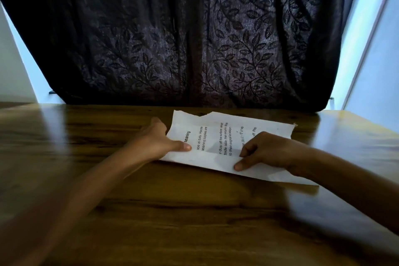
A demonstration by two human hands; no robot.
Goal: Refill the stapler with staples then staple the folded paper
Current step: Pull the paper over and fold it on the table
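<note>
A white printed paper [218,136] with a torn far edge lies on the wooden table [151,211], its text running sideways. My left hand [157,142] grips the paper's left edge, thumb on top near the printed heading. My right hand [265,151] sits on the paper's right part, fingers curled, thumb and forefinger pinching the near edge. No stapler or staples are in view.
A dark curtain [194,39] with a leaf pattern hangs just behind the table's far edge. Pale walls [371,60] show at both sides. Bare wood stretches to the left, the right and the front of the paper.
</note>
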